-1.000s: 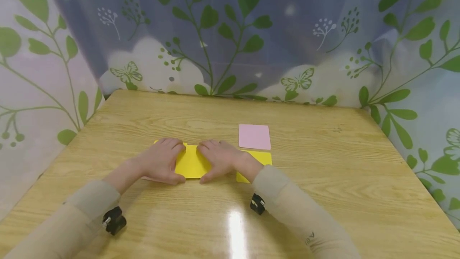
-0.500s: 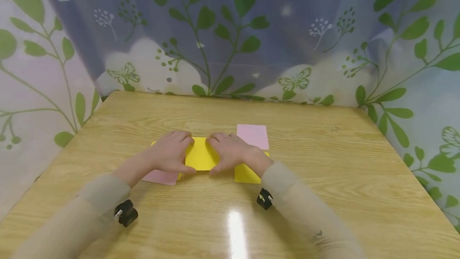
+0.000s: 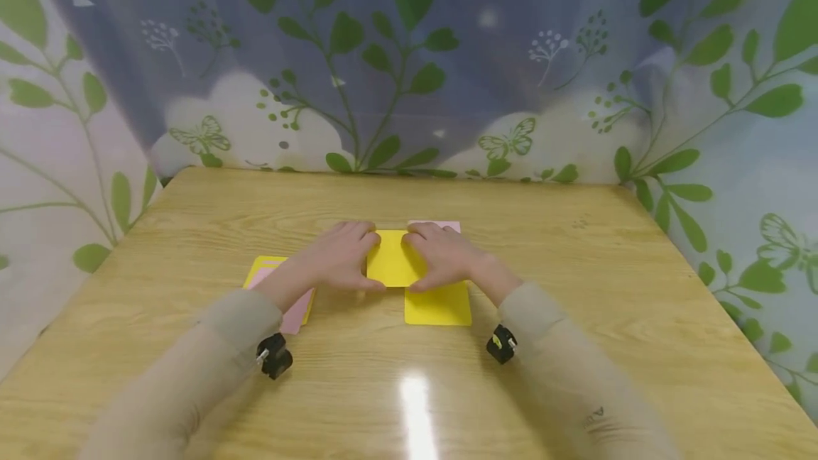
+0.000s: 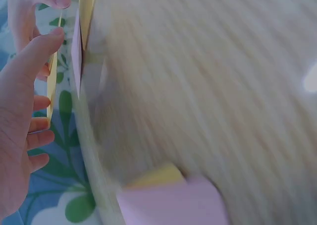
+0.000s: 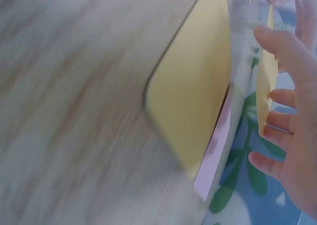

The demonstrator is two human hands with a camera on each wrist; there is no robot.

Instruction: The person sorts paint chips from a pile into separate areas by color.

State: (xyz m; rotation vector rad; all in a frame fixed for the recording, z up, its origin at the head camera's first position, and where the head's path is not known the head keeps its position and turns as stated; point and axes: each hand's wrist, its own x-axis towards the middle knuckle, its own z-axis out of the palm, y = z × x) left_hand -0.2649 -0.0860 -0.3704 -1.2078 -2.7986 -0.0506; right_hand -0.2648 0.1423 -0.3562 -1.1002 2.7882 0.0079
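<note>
Both hands hold one yellow card [image 3: 393,258] between them, over the middle of the wooden table [image 3: 575,282]. My left hand [image 3: 337,259] grips its left edge and my right hand [image 3: 445,255] its right edge, thumbs near, fingers far. In the left wrist view the yellow card's thin edge [image 4: 51,81] runs between the left hand's [image 4: 22,116] thumb and fingers. The right wrist view shows the same held yellow card's edge [image 5: 265,81] in the right hand [image 5: 292,136].
A second yellow card [image 3: 438,304] lies flat just below my right hand. A pink card [image 3: 444,225] peeks out behind the held card. At the left, a pink card [image 3: 295,311] lies on another yellow one [image 3: 263,263]. Leaf-print curtains surround the table.
Both hands have carried the yellow card away from me, toward the far pink card. The flat yellow card and the left pink-on-yellow pair are uncovered.
</note>
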